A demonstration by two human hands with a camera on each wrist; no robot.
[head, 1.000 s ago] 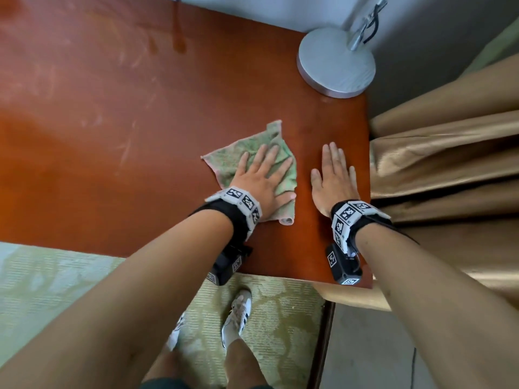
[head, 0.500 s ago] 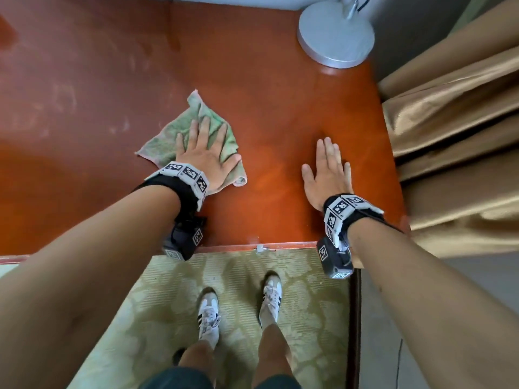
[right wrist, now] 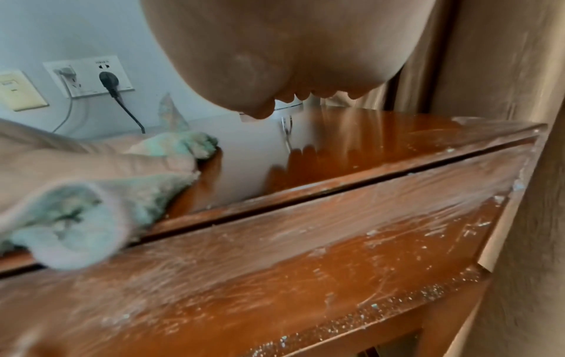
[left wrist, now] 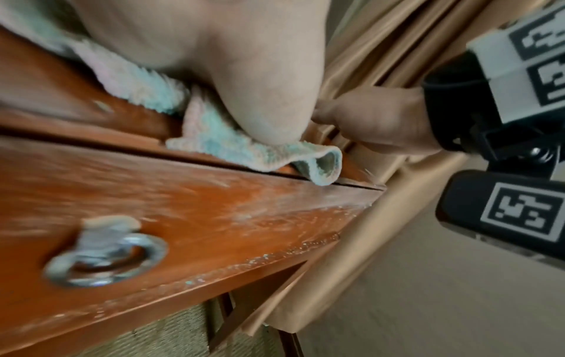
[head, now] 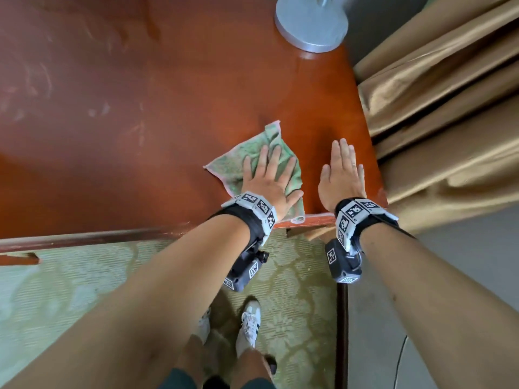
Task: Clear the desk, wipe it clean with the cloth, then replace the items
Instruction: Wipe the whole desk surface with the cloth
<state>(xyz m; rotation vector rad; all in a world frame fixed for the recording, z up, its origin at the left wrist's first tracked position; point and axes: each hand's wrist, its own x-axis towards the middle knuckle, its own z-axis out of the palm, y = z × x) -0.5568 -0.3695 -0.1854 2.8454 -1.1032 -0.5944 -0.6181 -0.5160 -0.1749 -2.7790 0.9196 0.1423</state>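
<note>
1. Across the near right corner of the tabletop (head: 168,113), dull smears show farther left and back; if the wiping stays in this corner, I judge those patches would be missed.
2. Beside the right edge, the curtain (head: 449,108) hangs close to the tabletop; a wide sweep to the right could brush it, or push dust off onto it.
3. At the far right corner stands the lamp base (head: 311,22), the one item I can see on the surface; a stroke carried that far could knock it, and the patch under it would stay unwiped.
4. Near the front edge, the left hand (head: 269,186) lies flat on the cloth (head: 233,164), fingers straight and spread, pressing rather than gripping. With no grip, the cloth could bunch or slide out from under the palm.
5. Just beside it, the right hand (head: 341,175) rests flat and bare on the wood, fingers straight and holding nothing; it may leave fresh marks on the wiped surface.
6. One fold of the cloth overhangs the front edge in the left wrist view; a pull toward the body could drag the cloth off onto the floor.
</note>
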